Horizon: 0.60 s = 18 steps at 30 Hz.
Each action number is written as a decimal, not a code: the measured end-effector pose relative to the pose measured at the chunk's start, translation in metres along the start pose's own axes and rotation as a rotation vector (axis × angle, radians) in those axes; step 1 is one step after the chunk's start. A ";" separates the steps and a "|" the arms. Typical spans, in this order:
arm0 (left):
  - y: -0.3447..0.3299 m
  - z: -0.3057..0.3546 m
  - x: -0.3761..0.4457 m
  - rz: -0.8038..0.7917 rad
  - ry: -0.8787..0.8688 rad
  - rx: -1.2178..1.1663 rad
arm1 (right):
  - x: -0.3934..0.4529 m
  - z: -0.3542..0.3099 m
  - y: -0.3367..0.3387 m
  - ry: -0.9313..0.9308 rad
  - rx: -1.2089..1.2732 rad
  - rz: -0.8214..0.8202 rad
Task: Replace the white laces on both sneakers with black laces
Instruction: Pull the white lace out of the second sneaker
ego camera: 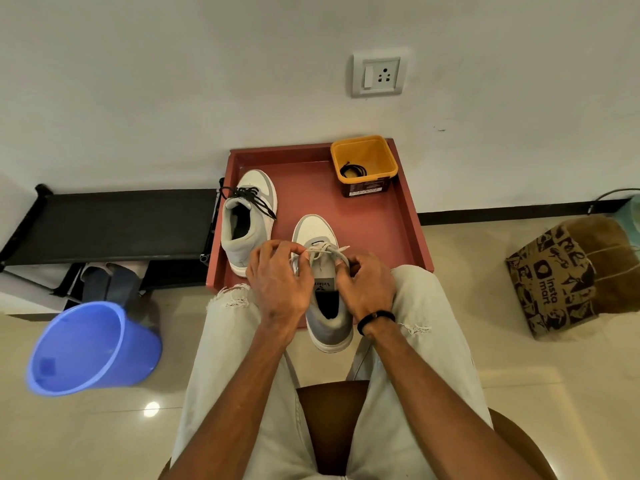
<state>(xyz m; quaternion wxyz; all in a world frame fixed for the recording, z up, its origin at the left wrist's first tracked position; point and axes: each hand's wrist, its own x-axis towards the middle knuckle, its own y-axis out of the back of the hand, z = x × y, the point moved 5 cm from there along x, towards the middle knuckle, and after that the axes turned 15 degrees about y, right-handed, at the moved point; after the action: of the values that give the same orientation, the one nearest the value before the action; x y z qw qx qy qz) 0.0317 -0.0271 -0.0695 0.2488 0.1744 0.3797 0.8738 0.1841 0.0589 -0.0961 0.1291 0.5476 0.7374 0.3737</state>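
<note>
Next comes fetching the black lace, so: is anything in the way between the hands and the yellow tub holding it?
Nothing visible blocks it. Both hands, left and right, are on the near sneaker's white lace; beyond its toe, bare red tray runs to the open-topped yellow plastic tub with the coiled black lace.

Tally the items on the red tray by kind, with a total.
Sneakers: 2, one with black laces, one with white laces held by the left hand and right hand
Yellow tubs: 1
Loose black laces, in the tub: 1
Total: 4
</note>
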 end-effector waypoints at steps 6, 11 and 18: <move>0.010 -0.012 -0.002 0.054 0.129 -0.111 | 0.000 0.001 0.000 -0.003 0.005 0.010; 0.015 -0.024 -0.005 0.088 0.224 -0.173 | 0.000 0.002 -0.002 -0.001 -0.004 0.020; 0.026 -0.034 -0.004 0.169 0.345 -0.287 | 0.000 0.002 -0.001 0.001 -0.004 0.028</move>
<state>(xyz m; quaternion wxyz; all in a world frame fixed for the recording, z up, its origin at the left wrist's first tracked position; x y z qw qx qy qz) 0.0107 -0.0640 -0.0727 0.1287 0.0165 0.2724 0.9534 0.1848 0.0591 -0.0978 0.1246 0.5572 0.7291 0.3774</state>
